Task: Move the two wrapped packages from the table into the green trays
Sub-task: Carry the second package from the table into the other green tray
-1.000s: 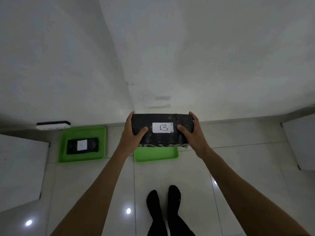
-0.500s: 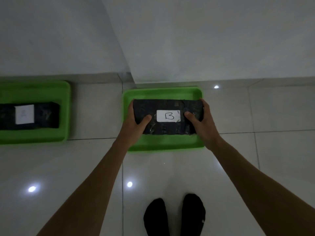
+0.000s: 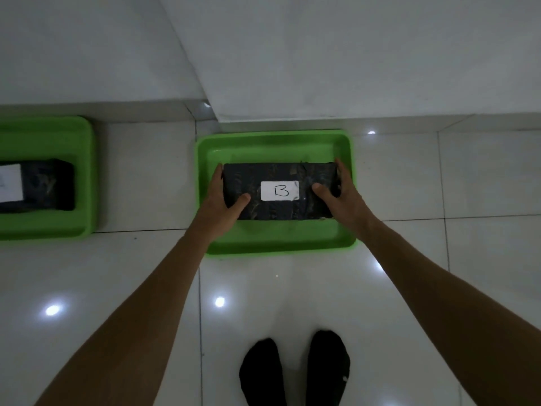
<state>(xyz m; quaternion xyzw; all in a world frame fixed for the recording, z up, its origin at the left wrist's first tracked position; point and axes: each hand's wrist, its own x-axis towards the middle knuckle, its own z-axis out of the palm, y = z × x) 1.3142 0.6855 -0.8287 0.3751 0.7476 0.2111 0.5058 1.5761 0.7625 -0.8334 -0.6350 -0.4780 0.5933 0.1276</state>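
A dark wrapped package (image 3: pixel 278 177) with a white label reading "B" lies inside the right green tray (image 3: pixel 278 238) on the floor. My left hand (image 3: pixel 219 206) grips its left end and my right hand (image 3: pixel 342 197) grips its right end, thumbs on top. Whether the package rests fully on the tray bottom I cannot tell. A second dark wrapped package (image 3: pixel 46 186) with a white label sits in the left green tray (image 3: pixel 85 171), partly cut off by the frame's left edge.
Both trays stand on glossy white floor tiles close to a white wall whose corner (image 3: pixel 210 112) juts out just behind the right tray. My two feet in black socks (image 3: pixel 295 373) stand on the tiles below the tray.
The view has dropped and come closer to the floor. Both hands have lowered the "B" package from above the right tray down into it.
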